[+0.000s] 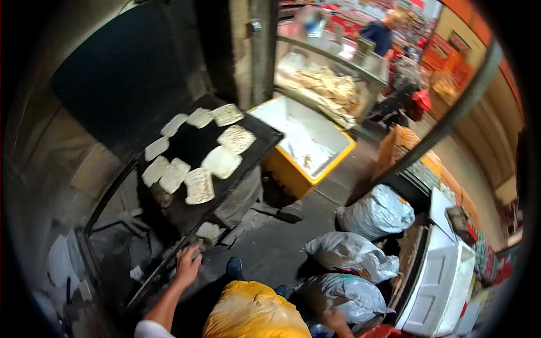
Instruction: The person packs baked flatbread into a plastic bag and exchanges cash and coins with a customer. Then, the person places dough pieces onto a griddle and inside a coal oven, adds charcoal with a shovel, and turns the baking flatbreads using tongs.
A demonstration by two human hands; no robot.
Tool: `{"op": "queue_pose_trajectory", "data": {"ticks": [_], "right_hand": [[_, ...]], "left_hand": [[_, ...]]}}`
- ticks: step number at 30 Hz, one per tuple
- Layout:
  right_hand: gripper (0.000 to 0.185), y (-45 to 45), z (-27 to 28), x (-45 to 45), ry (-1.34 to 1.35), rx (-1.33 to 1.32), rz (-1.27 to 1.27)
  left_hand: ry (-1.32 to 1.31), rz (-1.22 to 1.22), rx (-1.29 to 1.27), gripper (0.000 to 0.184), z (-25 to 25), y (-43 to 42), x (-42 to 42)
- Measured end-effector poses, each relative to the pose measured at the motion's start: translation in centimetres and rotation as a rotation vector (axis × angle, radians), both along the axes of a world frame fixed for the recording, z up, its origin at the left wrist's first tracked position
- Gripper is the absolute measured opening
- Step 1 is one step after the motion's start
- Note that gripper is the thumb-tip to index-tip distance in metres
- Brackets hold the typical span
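My left hand [189,263] is at the near edge of the black griddle stand, its fingers curled; whatever they grip is too small to make out. Beyond it, several pale flatbreads [222,162] lie spread over the dark griddle plate [197,147], some with browned spots. A pale lump [209,231] sits just past my left fingers, below the plate. Down at the bottom right, my right hand [336,321] is smeared by motion beside a silver-grey sack [341,296], and its fingers cannot be read.
A yellow box [293,176] with a white inside stands beyond the griddle's right side. More silver sacks [376,213] line the floor on my right, next to a white foam box [434,281]. Behind a glass case [338,84], a person [376,35] stands at the back.
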State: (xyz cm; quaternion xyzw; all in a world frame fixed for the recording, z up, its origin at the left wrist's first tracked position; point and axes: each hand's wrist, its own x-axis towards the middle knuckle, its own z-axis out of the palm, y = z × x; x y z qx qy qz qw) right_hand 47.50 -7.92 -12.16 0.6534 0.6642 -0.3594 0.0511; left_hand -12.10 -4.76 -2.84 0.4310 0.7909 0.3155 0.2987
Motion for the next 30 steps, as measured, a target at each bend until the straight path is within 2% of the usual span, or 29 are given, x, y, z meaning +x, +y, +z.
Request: {"op": "queue_pose_trajectory", "data": {"ticks": [1,2,3,6,7,8,10,12,13,14,16,17,18,20,21,23,24,26,28,30], "right_hand": [[0.025,2.2,-1.5,-0.7,0.081,0.171,-0.200],[0.021,4.2,-3.4,-1.2,0.311,0.134,-0.413],[0.023,6.8,2.7,-6.6,0.452,0.089,-0.643],[0.024,9.0,2.8,-11.0,0.321,0.117,-0.429],[0.028,8.9,2.7,-12.7,0.427,0.041,-0.464],[0.028,8.5,3.2,-14.8,0.416,0.035,-0.463],[0.030,7.7,4.4,-19.0,0.115,0.035,-0.193],[0.029,6.7,4.9,-22.0,0.049,-0.052,-0.009],[0.031,6.3,7.0,-24.4,0.174,-0.046,-0.057],[0.031,6.2,8.5,-26.3,0.166,-0.056,-0.061],[0.036,6.2,11.0,-28.9,0.184,-0.120,-0.138],[0.033,6.2,12.0,-29.8,0.226,-0.090,-0.141],[0.033,6.1,11.5,-29.9,0.216,-0.091,-0.145],[0.032,4.9,9.6,-29.3,0.041,-0.168,-0.105],[0.032,4.3,8.9,-28.9,0.030,-0.179,-0.109],[0.034,4.1,8.4,-29.5,-0.288,-0.097,0.116],[0.034,4.3,8.3,-29.5,-0.285,-0.097,0.110],[0.038,5.6,9.2,-31.0,0.139,-0.171,-0.316],[0.041,4.4,7.1,-30.5,0.142,-0.184,-0.364],[0.040,3.9,6.2,-30.5,0.036,-0.203,-0.305]], "left_hand": [[0.020,0.020,0.025,0.034,1.1,1.3,-1.7],[0.066,0.019,0.042,0.035,3.0,3.3,-3.4],[0.151,0.049,0.037,0.036,3.7,4.6,-5.6],[0.282,0.073,0.134,0.037,2.6,8.5,-12.6],[0.310,0.063,0.121,0.038,2.1,10.2,-14.9],[0.302,0.064,0.112,0.038,2.0,11.6,-17.0],[0.427,-0.036,0.070,0.039,1.6,14.2,-20.3],[0.609,-0.159,0.080,0.043,0.7,16.5,-22.6],[0.663,-0.195,-0.004,0.050,0.9,17.3,-23.3],[0.654,-0.202,-0.012,0.050,0.5,18.0,-24.6],[0.747,-0.002,-0.195,0.057,-0.9,19.5,-26.9],[0.719,0.072,-0.239,0.064,-1.4,20.1,-28.5],[0.641,0.032,-0.337,0.071,-1.8,20.3,-30.1],[0.456,-0.111,-0.174,0.075,-4.7,21.0,-33.8],[0.410,-0.112,-0.220,0.074,-5.3,21.4,-34.8],[0.379,-0.139,-0.286,0.069,-4.2,22.4,-35.5],[0.337,-0.137,-0.322,0.067,-3.6,23.0,-35.6],[0.448,-0.314,-0.286,0.063,-1.7,23.4,-35.4],[0.393,-0.321,-0.258,0.060,-1.4,24.4,-36.1],[0.408,-0.182,-0.086,0.064,-3.5,26.5,-38.7]]}}
